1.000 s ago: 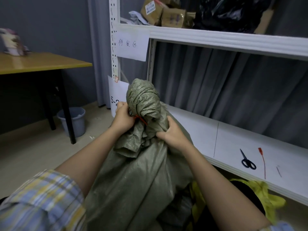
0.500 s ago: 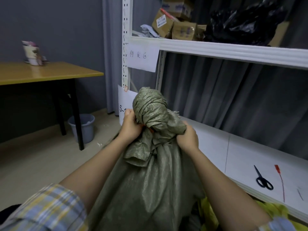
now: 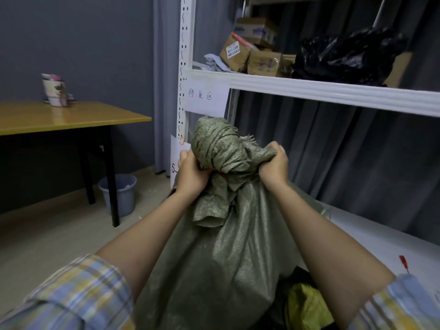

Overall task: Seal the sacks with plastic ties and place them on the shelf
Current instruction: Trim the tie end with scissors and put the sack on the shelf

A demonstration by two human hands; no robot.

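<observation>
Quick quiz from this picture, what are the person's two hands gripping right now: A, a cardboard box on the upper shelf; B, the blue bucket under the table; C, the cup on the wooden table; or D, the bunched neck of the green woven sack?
D: the left hand and the right hand both clutch the gathered top of the green sack, one on each side of its twisted neck.

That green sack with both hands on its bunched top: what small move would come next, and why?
Probably a lift up and to the right onto the white lower shelf. Both the left hand and right hand grip the green sack at its gathered neck, which looks bound already, and the shelf lies just beside it.
</observation>
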